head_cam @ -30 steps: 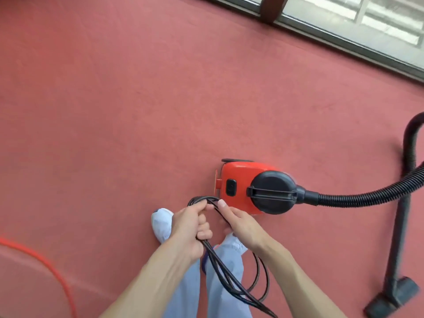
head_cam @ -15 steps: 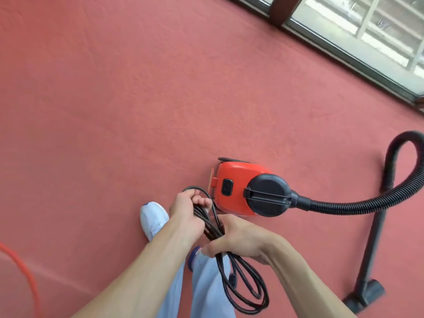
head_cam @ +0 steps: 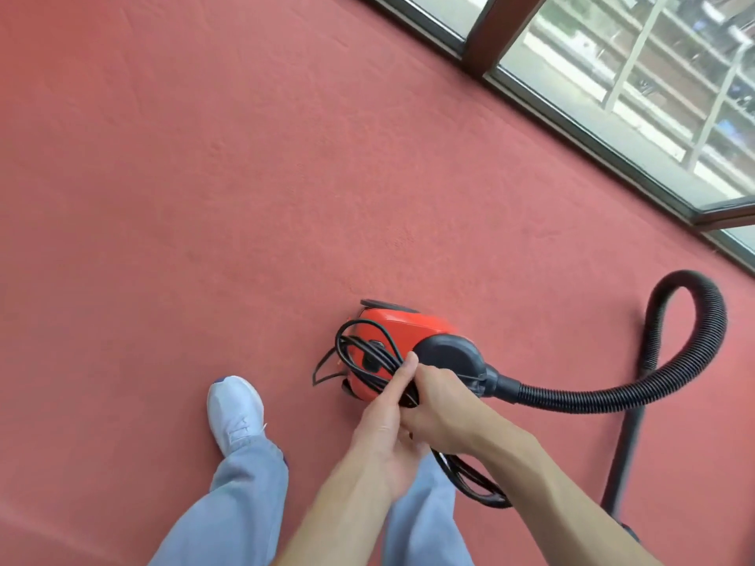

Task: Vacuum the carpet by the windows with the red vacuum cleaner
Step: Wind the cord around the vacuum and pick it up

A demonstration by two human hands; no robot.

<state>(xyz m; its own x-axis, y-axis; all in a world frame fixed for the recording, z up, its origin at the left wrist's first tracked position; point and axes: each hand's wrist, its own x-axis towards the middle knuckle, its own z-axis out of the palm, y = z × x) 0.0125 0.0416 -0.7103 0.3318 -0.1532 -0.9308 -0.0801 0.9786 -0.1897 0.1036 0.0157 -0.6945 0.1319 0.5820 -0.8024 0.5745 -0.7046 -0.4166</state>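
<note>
One white shoe stood on the carpet, left of the grip. The left hand and right hand both curled tight round the coiled black cord. The red vacuum cleaner sat just beyond, its hose looping rightward.

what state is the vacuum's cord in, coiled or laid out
Coiled: the power cord is bunched in loops, held by the left hand and right hand by the red vacuum cleaner.

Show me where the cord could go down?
Bare carpet lies left of the red vacuum cleaner, from white shoe to windows. Crowded: over the vacuum, where left hand and right hand hold the power cord, and rightward, the looping hose.
</note>
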